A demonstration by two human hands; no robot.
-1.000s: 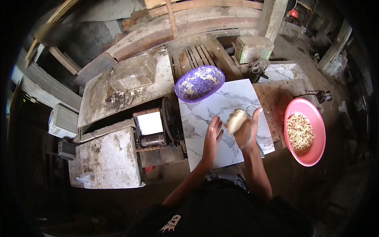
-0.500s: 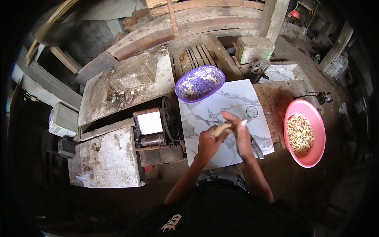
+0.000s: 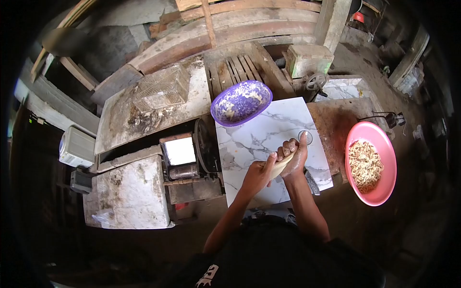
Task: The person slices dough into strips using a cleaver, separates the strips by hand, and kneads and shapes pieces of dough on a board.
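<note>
A pale piece of dough point(image 3: 279, 167) is held between my two hands above the marble-patterned board. My left hand point(image 3: 258, 176) is closed around its lower left end, thumb pointing up. The fingers of my right hand point(image 3: 295, 158) curl over the upper right end, and its thumb sticks up. Whitish residue coats the right palm. Just beyond the right thumb stands a small clear glass point(image 3: 307, 138), partly covered by it. To the right of my right wrist lies a dark blade-like tool point(image 3: 312, 183), partly hidden by the arm.
A purple basin point(image 3: 242, 120) with dough smears stands at the board's point(image 3: 240, 144) far left corner. On the right is a pink basin point(image 3: 388, 168) holding many small pale dough strips. A machine with a bright plate point(image 3: 180, 151) sits left; a wire basket point(image 3: 163, 89) lies behind it.
My right hand has gone from stretched fingers to curled around the dough. The dough looks longer between the hands. The left hand has shifted slightly down.
</note>
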